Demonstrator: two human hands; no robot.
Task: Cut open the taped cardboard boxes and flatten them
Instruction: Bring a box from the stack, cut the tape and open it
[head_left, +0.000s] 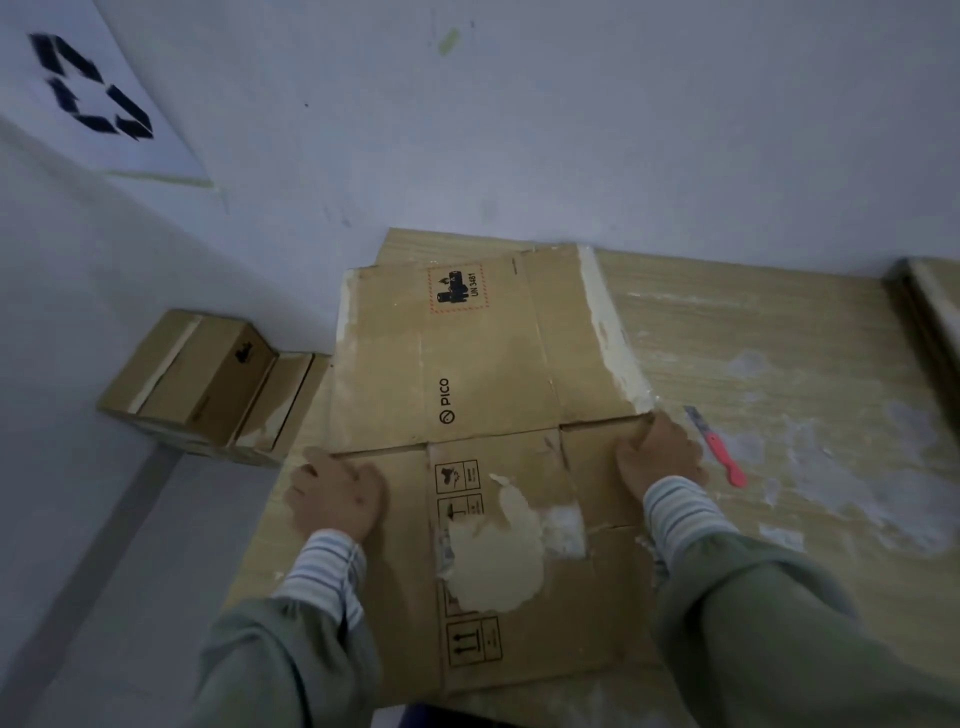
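Hands (337, 499) (657, 457), two, press one flattened box (483, 364); perhaps one cutter (719, 449).

Right of the right grip (658, 457) a red cutter (719, 451) lies close by, with bare table (779, 364) beyond it. Left of the left grip (335, 496), a second box (202, 379) blocks the wall corner.

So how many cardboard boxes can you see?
2. A flattened box lies on the table under both hands, and a folded box sits on the floor to its left by the wall. More may be out of view.
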